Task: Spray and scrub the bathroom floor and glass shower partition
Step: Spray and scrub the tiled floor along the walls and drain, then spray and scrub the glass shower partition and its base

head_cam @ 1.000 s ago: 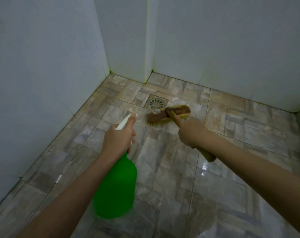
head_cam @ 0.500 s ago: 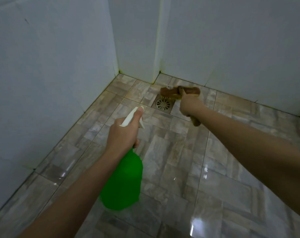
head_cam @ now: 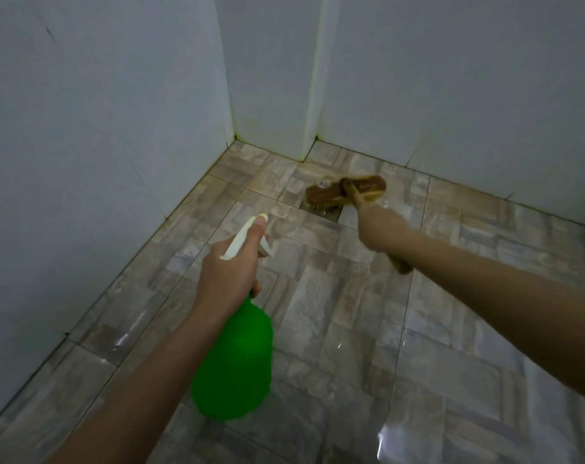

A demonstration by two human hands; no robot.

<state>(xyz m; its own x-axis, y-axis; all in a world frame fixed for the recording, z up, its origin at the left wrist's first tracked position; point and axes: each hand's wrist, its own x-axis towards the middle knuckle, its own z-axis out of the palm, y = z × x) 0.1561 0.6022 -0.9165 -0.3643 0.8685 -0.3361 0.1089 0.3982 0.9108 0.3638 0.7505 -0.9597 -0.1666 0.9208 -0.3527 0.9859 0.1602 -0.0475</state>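
I take the white pillar (head_cam: 274, 95) jutting from the back wall as my mark. Left of it and much nearer me, my left hand (head_cam: 227, 272) is wrapped round the neck of the green spray bottle (head_cam: 237, 360). The thumb lies along the white spray head, and the nozzle points toward the pillar's foot. I cannot tell whether a finger is on the trigger.

Just in front of the pillar's foot, the scrub brush (head_cam: 344, 192) sits bristles-down on the floor (head_cam: 351, 329), partly over a dark drain. Right of the pillar and nearer me, my right hand (head_cam: 380, 229) grips the brush's wooden handle, whose butt end pokes out below my wrist.

I judge the step in hand to be scrubbing the tiles at the pillar's foot. To do it well, I would hold the bristles flat and press down through the handle. Short strokes should work into the yellowed grout where the pillar meets the tiles. I would put 1 or 2 squirts ahead of the bristles, not onto my right hand. The tiles nearer me shine wet, so footing needs care. The glass partition is out of view.
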